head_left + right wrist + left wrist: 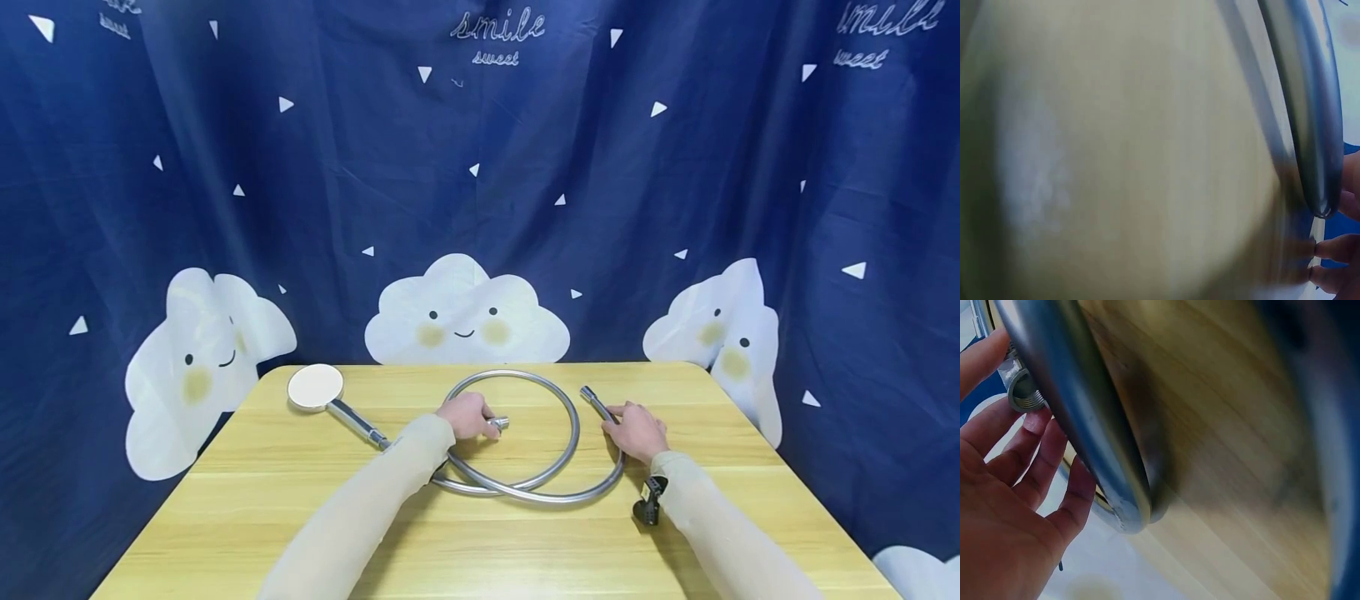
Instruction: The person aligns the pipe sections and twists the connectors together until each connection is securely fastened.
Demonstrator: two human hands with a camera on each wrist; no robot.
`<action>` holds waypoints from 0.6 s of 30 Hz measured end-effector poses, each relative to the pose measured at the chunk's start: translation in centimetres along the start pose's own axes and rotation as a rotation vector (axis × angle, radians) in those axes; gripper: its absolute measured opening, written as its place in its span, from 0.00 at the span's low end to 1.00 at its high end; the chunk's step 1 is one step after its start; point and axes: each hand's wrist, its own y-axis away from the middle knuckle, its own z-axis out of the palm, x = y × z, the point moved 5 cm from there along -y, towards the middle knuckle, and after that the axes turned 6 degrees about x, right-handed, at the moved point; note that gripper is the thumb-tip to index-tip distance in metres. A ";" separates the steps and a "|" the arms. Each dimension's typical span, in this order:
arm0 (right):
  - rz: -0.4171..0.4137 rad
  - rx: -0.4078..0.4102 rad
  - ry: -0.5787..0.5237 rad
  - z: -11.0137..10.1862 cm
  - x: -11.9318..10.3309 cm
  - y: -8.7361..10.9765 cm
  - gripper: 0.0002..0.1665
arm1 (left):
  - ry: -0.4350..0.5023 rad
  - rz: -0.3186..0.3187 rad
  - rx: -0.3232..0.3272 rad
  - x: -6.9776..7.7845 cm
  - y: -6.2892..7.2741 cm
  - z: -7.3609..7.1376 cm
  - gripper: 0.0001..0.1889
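A shower head [316, 387] with a chrome handle lies at the table's far left, joined to a looped grey shower hose [573, 498]. In the head view my left hand [467, 416] is inside the loop and pinches a small chrome fitting [501, 422] between thumb and fingers. Threads show inside the round opening of that fitting [1025, 394] in the left wrist view. Further right, my right hand [639, 432] grips the hose just below its free metal end [588, 392], which points away from me. The right wrist view has only some fingertips [1335, 250] beside the hose.
Everything lies on a light wooden table [225, 542] with rounded far corners. Behind it hangs a dark blue curtain [480, 208] with clouds. A black wrist camera [651, 502] is strapped by the right cuff.
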 end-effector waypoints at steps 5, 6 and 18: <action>0.014 0.016 -0.007 0.1 0.0 0.0 0.25 | 0.010 0.008 0.000 0.1 0.1 -0.2 0.18; 0.015 0.020 -0.012 0.0 -0.1 0.0 0.25 | 0.015 0.010 0.001 0.1 0.2 -0.2 0.18; 0.053 0.034 -0.080 0.1 -0.1 -0.1 0.25 | 0.008 -0.002 0.046 0.9 0.9 -1.7 0.19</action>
